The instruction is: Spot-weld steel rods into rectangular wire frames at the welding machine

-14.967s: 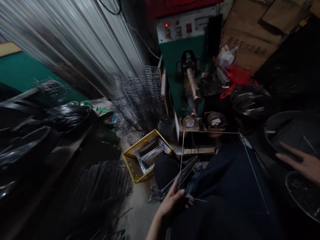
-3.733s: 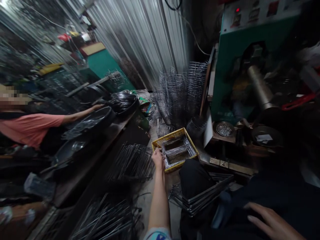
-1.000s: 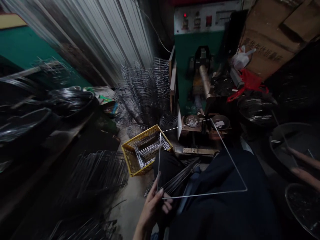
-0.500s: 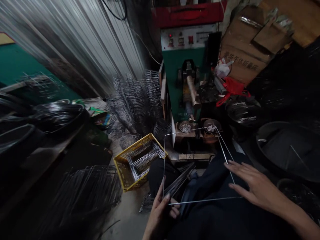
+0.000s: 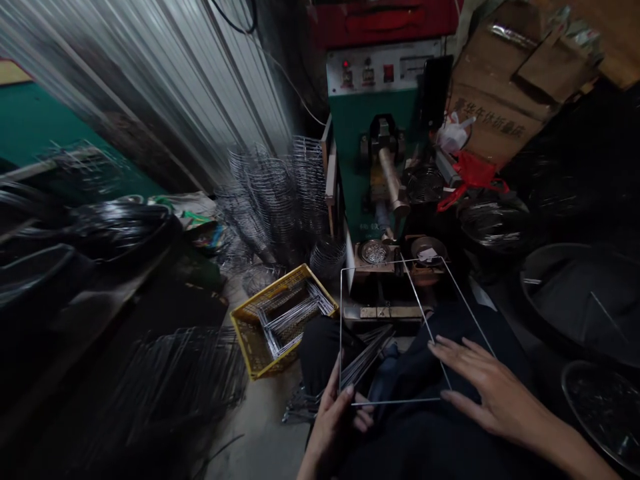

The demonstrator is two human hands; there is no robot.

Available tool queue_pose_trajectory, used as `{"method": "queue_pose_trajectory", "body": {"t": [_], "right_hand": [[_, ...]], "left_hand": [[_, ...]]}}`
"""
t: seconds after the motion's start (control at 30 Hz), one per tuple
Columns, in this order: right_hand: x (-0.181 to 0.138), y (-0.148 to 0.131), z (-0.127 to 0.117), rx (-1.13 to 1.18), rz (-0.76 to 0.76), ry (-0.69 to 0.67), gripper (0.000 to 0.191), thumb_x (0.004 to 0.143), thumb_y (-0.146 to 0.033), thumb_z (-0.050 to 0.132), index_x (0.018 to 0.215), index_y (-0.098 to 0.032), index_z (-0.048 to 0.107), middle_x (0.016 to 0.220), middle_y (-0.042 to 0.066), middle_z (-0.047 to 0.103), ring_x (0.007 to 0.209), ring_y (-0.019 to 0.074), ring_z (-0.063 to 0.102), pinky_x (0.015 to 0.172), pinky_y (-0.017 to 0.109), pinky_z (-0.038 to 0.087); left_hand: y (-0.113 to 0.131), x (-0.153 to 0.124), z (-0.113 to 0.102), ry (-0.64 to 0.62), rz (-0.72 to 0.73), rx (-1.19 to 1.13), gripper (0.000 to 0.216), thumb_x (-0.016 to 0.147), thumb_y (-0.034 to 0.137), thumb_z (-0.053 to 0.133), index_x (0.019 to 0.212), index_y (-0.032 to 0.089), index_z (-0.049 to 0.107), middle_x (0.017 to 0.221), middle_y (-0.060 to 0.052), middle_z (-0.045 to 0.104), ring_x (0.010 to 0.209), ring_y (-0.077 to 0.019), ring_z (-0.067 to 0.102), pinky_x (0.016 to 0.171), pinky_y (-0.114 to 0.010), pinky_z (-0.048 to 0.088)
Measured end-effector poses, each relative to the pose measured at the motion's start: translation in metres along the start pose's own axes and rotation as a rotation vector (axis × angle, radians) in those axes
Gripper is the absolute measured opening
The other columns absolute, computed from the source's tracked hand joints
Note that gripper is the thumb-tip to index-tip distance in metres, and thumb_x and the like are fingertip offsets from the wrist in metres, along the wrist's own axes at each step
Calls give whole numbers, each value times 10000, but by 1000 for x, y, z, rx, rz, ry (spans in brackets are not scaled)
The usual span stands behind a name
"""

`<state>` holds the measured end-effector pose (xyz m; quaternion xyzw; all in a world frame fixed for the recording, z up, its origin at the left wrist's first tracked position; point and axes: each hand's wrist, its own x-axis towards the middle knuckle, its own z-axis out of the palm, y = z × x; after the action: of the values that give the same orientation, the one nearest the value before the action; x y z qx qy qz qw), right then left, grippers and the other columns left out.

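My left hand [image 5: 336, 421] pinches the near left corner of a thin rectangular wire frame [image 5: 341, 313] that lies over my lap. A straight wire rod [image 5: 420, 313] lies across the frame, running from its far side back toward me. My right hand [image 5: 487, 390] rests on the frame's near right side with fingers stretched out and spread, fingertips on or by that rod. A bundle of metal rods [image 5: 367, 353] leans across my left knee below the frame.
A green welding machine [image 5: 373, 133] with a horizontal arm stands ahead, small dishes [image 5: 374, 251] at its base. A yellow crate [image 5: 250, 330] of bent wire frames sits on the floor left. Stacked wire baskets [image 5: 280, 193] stand behind it. Dark basins [image 5: 580, 300] lie right.
My right hand has slid left onto the frame, and a straight rod now crosses it. The frame has swung squarer toward the machine. My left hand keeps its corner grip.
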<state>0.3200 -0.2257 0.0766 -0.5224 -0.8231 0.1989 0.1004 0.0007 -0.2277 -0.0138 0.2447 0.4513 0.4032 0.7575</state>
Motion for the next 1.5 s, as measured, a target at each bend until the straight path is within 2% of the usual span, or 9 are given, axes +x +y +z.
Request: {"method": "queue_pose_trajectory", "body": {"t": [0.13,0.23,0.37,0.43,0.5,0.67,0.87,1.0,1.5], "right_hand": [[14,-10,12,42,-24,-48,653,923,-451,522,1508,-333,258,1489,34,404,1379,242,354,1126,526,297],[17,-7,20,40,-28,-58,640,909,-473,534,1490,-318,316,1470,41,434,1354,244,397,1112,513,329],[13,5,31,-93,128,101,559,897,-473,540,1404,-245,486,1363,95,555,1258,283,516,1056,521,402],[14,6,36,-127,205,183,547,898,-466,537,1390,-227,507,1346,112,568,1232,291,540,1031,510,431],[19,1,40,-77,170,169,548,907,-439,530,1414,-239,476,1382,103,535,1261,279,513,1048,495,417],[28,-12,46,178,-63,-12,639,896,-432,559,1481,-279,354,1457,76,446,1339,252,417,1094,464,366],[14,1,40,197,75,22,622,915,-384,545,1491,-297,328,1473,41,429,1323,217,442,1084,392,400],[12,5,38,255,67,-8,649,893,-331,582,1490,-299,331,1473,23,429,1314,207,451,1084,341,401],[16,9,34,171,5,12,730,842,-267,639,1490,-355,313,1450,-20,456,1267,211,500,1037,328,454]], "left_hand": [[-2,4,0,-38,-1,16,930,880,397,586,1519,256,-74,679,-89,712,517,-209,667,451,-243,468],[-4,6,0,-67,10,10,917,891,386,571,1518,246,-83,672,-95,714,519,-214,671,449,-242,472],[-4,9,2,-102,14,-8,927,899,383,562,1504,250,-128,666,-93,719,505,-209,672,437,-226,468],[-4,12,4,-125,1,-11,926,904,371,560,1497,262,-143,681,-94,725,515,-207,679,446,-227,476],[-5,15,6,-156,-9,-14,907,912,355,553,1498,280,-135,700,-96,731,532,-207,687,462,-231,486],[-9,20,10,-156,-2,-31,903,919,332,539,1490,263,-158,678,-97,730,496,-200,672,434,-222,476],[-2,16,9,-106,54,-15,877,913,330,543,1514,245,-90,676,-107,730,492,-197,667,421,-215,471],[4,14,13,-94,83,-26,848,913,335,544,1520,280,-45,670,-92,724,493,-192,665,432,-217,473],[17,7,29,-62,117,-63,893,899,347,563,1516,273,-79,662,-83,723,492,-194,663,444,-224,470]]}}
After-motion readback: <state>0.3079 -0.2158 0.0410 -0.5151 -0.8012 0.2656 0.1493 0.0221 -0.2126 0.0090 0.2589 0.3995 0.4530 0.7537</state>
